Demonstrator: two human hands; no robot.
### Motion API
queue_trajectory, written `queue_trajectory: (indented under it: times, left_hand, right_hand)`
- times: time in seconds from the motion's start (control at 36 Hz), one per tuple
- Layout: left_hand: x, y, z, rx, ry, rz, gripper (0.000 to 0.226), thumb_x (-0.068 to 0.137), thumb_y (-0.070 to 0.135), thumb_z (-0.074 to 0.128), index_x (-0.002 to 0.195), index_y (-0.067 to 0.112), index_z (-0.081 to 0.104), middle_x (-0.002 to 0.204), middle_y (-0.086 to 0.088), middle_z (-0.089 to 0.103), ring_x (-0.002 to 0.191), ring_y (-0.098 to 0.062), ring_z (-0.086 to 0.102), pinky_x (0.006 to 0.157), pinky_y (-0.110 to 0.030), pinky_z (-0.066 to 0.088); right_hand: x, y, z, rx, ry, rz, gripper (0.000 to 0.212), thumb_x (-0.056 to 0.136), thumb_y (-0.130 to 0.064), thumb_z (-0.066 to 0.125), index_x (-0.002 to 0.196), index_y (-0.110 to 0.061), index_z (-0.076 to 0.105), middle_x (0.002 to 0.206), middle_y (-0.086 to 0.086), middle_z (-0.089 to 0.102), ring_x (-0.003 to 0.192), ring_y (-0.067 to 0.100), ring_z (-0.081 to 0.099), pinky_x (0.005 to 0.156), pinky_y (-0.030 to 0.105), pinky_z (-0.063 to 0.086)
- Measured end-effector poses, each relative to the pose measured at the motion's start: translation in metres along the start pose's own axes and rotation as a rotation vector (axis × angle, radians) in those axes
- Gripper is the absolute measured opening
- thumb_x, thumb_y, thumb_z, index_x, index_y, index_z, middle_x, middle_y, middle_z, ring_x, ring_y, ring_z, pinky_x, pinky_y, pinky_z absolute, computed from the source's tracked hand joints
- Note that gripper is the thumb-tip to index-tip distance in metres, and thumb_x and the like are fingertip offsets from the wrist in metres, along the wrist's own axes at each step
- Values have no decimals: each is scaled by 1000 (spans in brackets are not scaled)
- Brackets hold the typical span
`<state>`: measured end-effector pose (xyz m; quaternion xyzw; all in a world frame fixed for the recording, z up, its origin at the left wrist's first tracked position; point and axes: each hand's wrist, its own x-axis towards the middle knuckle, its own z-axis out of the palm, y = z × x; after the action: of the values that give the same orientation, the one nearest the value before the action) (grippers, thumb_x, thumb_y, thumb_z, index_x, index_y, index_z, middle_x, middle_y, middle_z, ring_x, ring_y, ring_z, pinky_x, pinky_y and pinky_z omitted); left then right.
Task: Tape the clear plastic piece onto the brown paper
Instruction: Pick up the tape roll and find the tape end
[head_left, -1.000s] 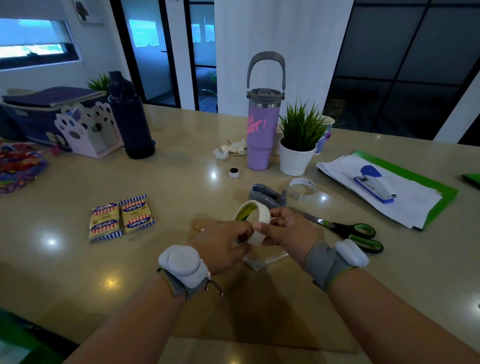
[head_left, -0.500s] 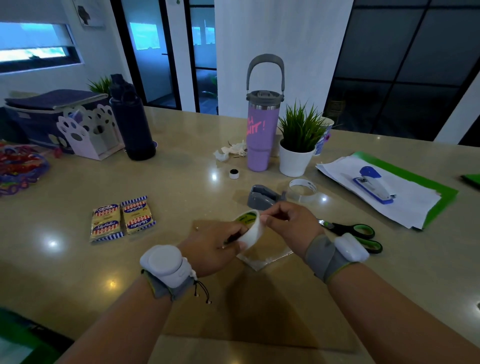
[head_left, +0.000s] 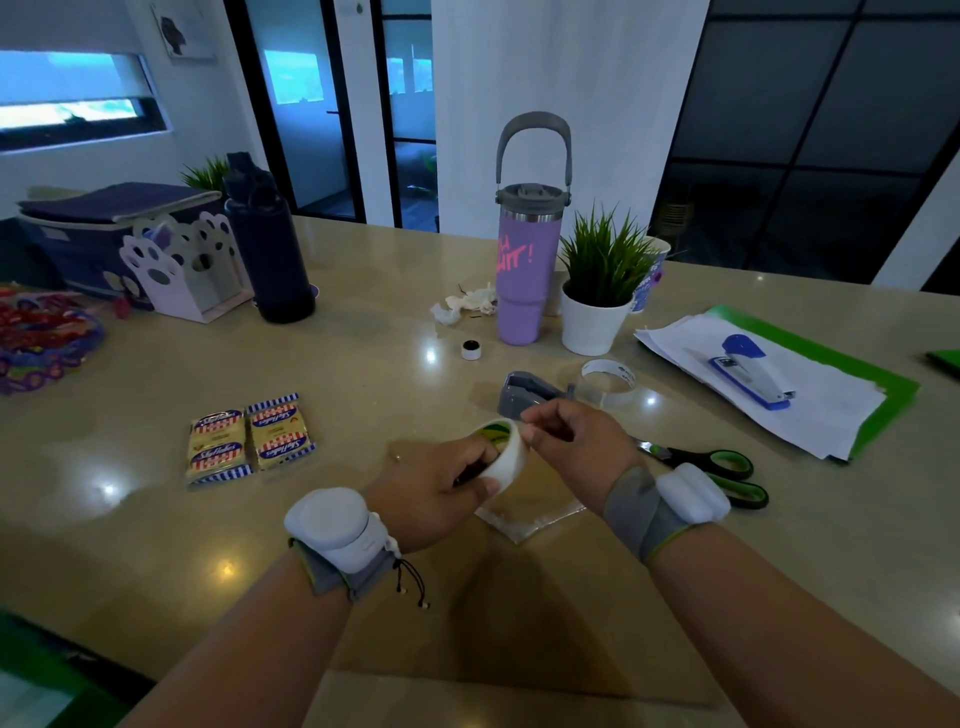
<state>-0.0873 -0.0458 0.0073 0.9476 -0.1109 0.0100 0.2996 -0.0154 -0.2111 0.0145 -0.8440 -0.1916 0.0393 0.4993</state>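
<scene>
Tape roll (head_left: 503, 451): white, green inside the core, held above the brown paper (head_left: 530, 613); landmark for all entries below.
Left hand (head_left: 434, 493): fingers curled round the roll's near side, gripping it.
Right hand (head_left: 574, 447): fingertips pinched together at the roll's top edge; whether they hold a tape end cannot be told.
Clear plastic (head_left: 524, 522): flat on the paper, just below the roll, partly hidden by the hands.
Paper: flat on the counter (head_left: 363, 353), under both wrists.
Scissors (head_left: 711, 470): right of the roll, green handles.
Grey dispenser (head_left: 524, 392): just behind the roll.
Clear tape ring (head_left: 608, 382): behind and right.
Cracker packs (head_left: 249, 441): left.
Purple tumbler (head_left: 527, 260): well behind.
</scene>
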Motion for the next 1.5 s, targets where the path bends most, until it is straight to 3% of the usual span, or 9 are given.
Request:
queue_trajectory:
  times: [0.22,0.42,0.61,0.72,0.86,0.97,1.17,1.42,1.5]
  left_hand:
    - [1,2,-1,12,5,-17,9,91,31,48,97,26,50,70,17,46,62,-1,44,57,-18,29]
    - [2,4,0,-9,4,-11,4,91,34,47,88,33,43,71,14,48,64,-3,45,59,-21,32]
    - [-2,6,-4,-136,-10,-36,37,80,48,46,107,25,57,98,1,66,86,-16,61,78,-31,48]
    - [-5,5,-2,-124,17,-43,28,87,34,55,114,24,56,105,5,63,94,-14,58,85,-27,47]
    - [-6,2,-7,-82,52,-80,22,89,31,53,109,23,59,100,5,60,92,-14,56,80,-24,43]
    - [-1,2,-11,-25,78,-99,23,90,31,51,107,19,59,98,0,63,87,-18,57,68,-21,40]
    - [3,-5,-16,22,104,-195,19,87,34,55,96,19,62,70,16,50,63,-2,46,55,-17,33]
    - [-6,-3,-23,96,69,-187,35,85,40,57,58,23,41,60,3,46,56,-11,42,53,-23,30]
    - [-9,-4,-28,22,75,-170,32,86,38,56,66,13,50,78,-11,68,69,-26,59,59,-26,37]
  right_hand:
    - [0,-2,-3,-91,-11,17,11,85,-19,62,91,-13,69,87,-2,63,87,13,58,79,23,40]
    - [1,-3,-1,-294,-5,-29,15,89,-22,54,95,-12,64,85,-3,56,82,12,50,74,21,35]
    - [2,2,-4,-280,12,32,16,92,-19,49,97,-10,60,87,1,55,83,17,50,74,23,35]
    - [1,4,-5,-279,-9,44,14,92,-19,47,95,-11,58,87,3,56,81,18,50,72,24,35]
    - [-4,1,-3,-286,-30,20,12,93,-20,46,92,-13,56,86,3,56,79,17,49,64,23,34]
    - [-7,-5,-5,-222,-12,1,10,93,-20,47,90,-15,55,88,3,59,81,18,52,72,24,35]
    - [-12,-13,-11,-174,-14,-53,12,91,-18,50,79,-19,52,82,1,58,77,17,52,73,25,38]
    - [-11,2,-25,8,-92,82,15,87,-24,58,75,-18,51,81,4,61,64,17,58,62,24,45]
    - [-7,3,-33,14,-82,87,15,88,-22,57,76,-15,52,85,7,64,61,13,57,53,15,43]
